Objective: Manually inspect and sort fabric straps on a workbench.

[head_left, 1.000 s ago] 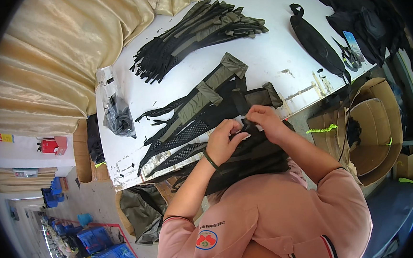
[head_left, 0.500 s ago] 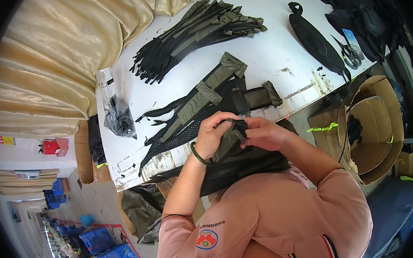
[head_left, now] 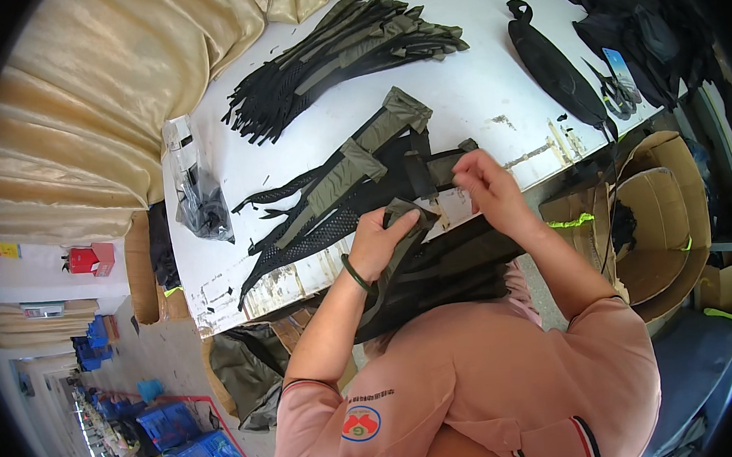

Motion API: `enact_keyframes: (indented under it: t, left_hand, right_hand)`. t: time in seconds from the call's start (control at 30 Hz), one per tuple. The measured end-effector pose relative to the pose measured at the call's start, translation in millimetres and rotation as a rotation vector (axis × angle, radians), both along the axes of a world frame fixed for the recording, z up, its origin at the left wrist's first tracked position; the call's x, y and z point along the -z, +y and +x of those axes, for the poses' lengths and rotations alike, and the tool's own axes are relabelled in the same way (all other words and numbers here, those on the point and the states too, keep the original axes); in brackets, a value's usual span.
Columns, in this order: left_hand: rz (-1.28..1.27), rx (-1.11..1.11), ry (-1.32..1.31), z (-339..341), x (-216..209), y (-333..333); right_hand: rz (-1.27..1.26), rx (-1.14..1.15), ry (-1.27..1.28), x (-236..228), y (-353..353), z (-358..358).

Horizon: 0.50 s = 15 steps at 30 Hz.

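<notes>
My left hand (head_left: 386, 242) is closed on an olive-green and black fabric strip (head_left: 402, 260), thumb on top, its length hanging down toward my lap. My right hand (head_left: 495, 192) is off that strip, over the right end of a short olive-and-black fabric piece (head_left: 442, 170) at the table's front edge. Its fingers are loosely bent, with the thumb apart, and they cover part of that piece. Just beyond my left hand lie more olive strips with black mesh (head_left: 341, 179), spread in overlapping layers. Dark fabric (head_left: 462, 260) lies across my lap.
A fanned pile of similar strips (head_left: 345, 56) lies on the white table (head_left: 491, 75). To the right are a black padded strap (head_left: 554, 67), scissors (head_left: 616, 96) and black fabric (head_left: 658, 30). A plastic bag (head_left: 198, 189) sits left; a cardboard box (head_left: 654, 225) stands right.
My right hand has let go of the strip held by both hands and moved right and away from me, onto the fabric piece at the table edge. My left hand still holds the strip.
</notes>
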<state>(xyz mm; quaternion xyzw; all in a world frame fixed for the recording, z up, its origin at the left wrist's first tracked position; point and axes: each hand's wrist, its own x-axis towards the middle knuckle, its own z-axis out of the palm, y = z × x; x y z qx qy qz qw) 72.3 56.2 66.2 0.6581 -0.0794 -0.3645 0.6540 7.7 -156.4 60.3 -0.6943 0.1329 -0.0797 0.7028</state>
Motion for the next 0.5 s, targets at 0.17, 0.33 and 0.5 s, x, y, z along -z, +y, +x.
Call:
enact_keyframes:
  t: [0.17,0.33,0.5]
  left_hand:
    - [-0.055,-0.039,0.081,-2.4,9.4,-6.6]
    - [-0.042,-0.095,0.020,-6.0,11.7,-10.3]
    - [0.162,0.105,-0.171,-17.7,21.3,-20.7]
  right_hand:
    - [-0.207,-0.348,0.006,-2.3,16.9,-6.1]
    - [-0.132,0.003,-0.101,20.8,-23.4,9.6]
    - [-0.203,-0.240,-0.023,-9.7,-7.9,14.7]
